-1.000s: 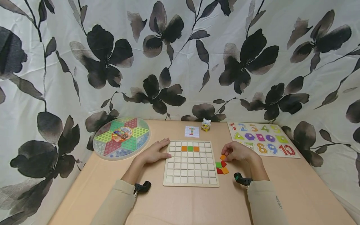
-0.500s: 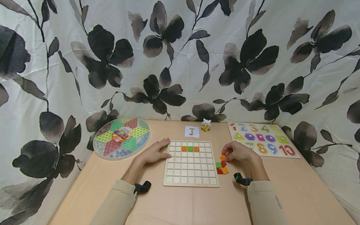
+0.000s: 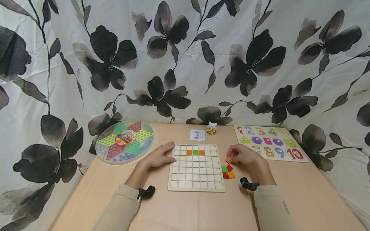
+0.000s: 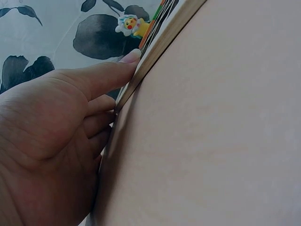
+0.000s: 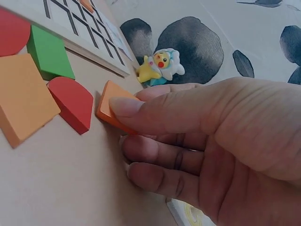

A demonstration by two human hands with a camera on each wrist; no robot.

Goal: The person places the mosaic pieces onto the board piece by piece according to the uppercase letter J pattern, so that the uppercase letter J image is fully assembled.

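A white grid board (image 3: pixel 196 173) with a wooden rim lies mid-table. In its second row sit an orange, a green (image 3: pixel 195 153) and another orange tile. My left hand (image 3: pixel 157 156) rests at the board's left side; its thumb (image 4: pixel 113 75) touches the rim and the other fingers lie alongside. To the right of the board, my right hand (image 3: pixel 244 154) pinches an orange square tile (image 5: pixel 115 106) between thumb and fingers, tilted just above the table. Close by lie a red round-edged piece (image 5: pixel 73 103), a green tile (image 5: pixel 49 52), another orange tile (image 5: pixel 26 99) and another red piece (image 5: pixel 11 33).
Behind the board are a small pattern card (image 3: pixel 197 135) and a yellow-and-white figurine (image 3: pixel 212 128). A round Chinese checkers board (image 3: pixel 125 141) lies at the left back. A number-and-shape puzzle board (image 3: pixel 271 143) lies at the right back. A floral curtain (image 3: pixel 185 64) hangs behind the table.
My right hand has shifted very slightly to the left with the orange tile. My left hand and the board have stayed where they were.
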